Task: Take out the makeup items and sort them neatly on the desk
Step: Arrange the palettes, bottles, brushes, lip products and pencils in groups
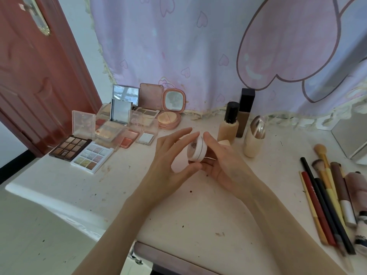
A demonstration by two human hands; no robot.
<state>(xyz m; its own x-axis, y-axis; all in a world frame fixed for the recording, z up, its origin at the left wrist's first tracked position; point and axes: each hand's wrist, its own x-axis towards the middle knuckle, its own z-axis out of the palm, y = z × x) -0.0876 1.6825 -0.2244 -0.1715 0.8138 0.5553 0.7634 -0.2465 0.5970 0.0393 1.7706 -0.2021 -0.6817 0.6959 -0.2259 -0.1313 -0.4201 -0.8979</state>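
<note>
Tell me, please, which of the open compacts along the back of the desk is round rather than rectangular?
The pink compact at the right end of the row: rounded case, rounded mirror in its raised lid. The other open palettes are rectangular.

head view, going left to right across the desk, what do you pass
brown eyeshadow palette → pastel eyeshadow palette → round pink compact → white jar held between left hand and right hand → black-capped foundation bottle → cream bottle → brushes and pencils
</note>
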